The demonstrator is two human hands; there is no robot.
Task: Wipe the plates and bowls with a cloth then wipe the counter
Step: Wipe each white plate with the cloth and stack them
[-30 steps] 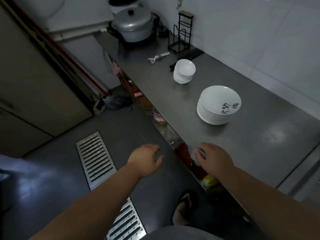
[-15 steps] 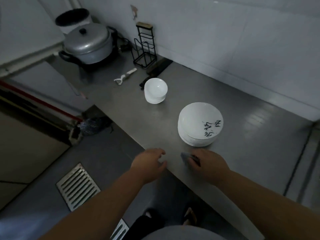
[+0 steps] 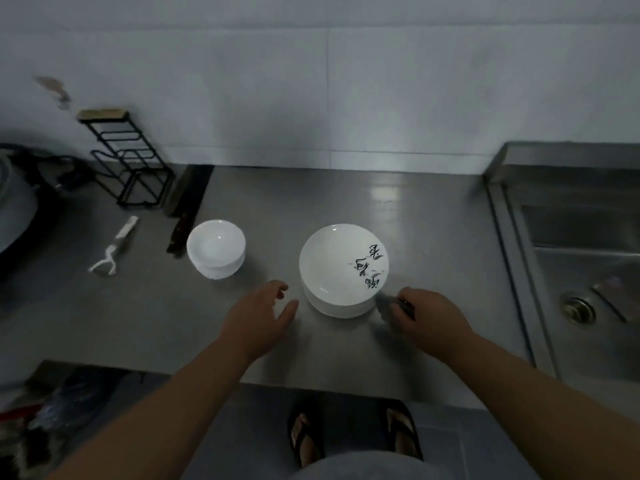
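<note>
Landmark: plate stack (image 3: 341, 268), white, set on the steel table (image 3: 433, 209); black brush marks are seen on the right side of the top plate.

- Cloth (image 3: 383, 301): grey, bunched, gripped in the right hand (image 3: 427, 315), just right of the plate stack at its near rim. A corner of it pokes out toward the stack; contact with the rim cannot be told.
- Left hand (image 3: 259, 315): held just left of the plate stack at its near edge, fingers relaxed and loosely curled, nothing held. Contact with the table cannot be told.
- Bowl stack (image 3: 216, 247): white bowls nested one in another, left of the plate stack and apart from it.
- Knife (image 3: 185, 216): laid just behind and left of the bowls, farther left of the plate stack.
- Peeler (image 3: 114, 247) and black wire rack (image 3: 128, 164): well left of the plate stack, rack toward the wall.
- Sink (image 3: 585, 237): well right of the plate stack; a drain strainer (image 3: 577, 310) is seen in the basin, with a thin dark item beside it too blurred to identify.
</note>
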